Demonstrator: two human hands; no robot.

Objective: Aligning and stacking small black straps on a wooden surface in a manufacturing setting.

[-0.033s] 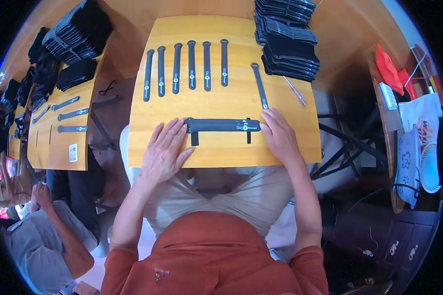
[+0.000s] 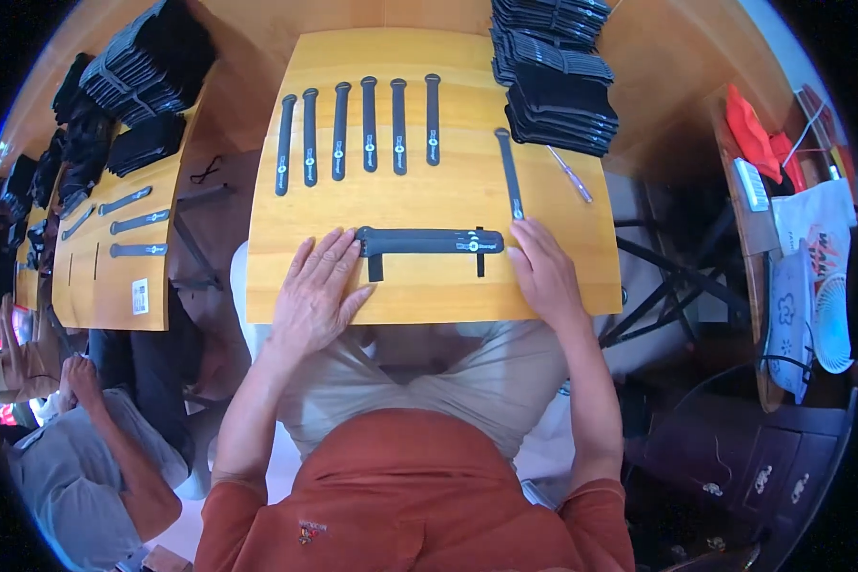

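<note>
Across the near part of the wooden table (image 2: 343, 205) lies a stack of black straps (image 2: 419, 241), with a ring at its left end and white print near its right. Two short black strips (image 2: 376, 267) stick out from under it. My left hand (image 2: 319, 286) rests flat on the table, its fingertips at the stack's left end. Just beyond the right end, my right hand (image 2: 548, 272) has its fingers together on the near tip of a single black strap (image 2: 509, 172), which points away from me. The exact grip under those fingers is hidden.
Several black straps (image 2: 370, 124) lie in a row farther back. Bundles of black straps (image 2: 558, 114) pile up at the back right, near a screwdriver (image 2: 572, 176). At left, a co-worker's arm (image 2: 124, 448) shows beside another table (image 2: 153, 276). A cluttered side shelf (image 2: 758, 276) stands right.
My right hand has shifted slightly right and toward me, and the single strap has moved with it. The left hand stays at the stack's left end.
</note>
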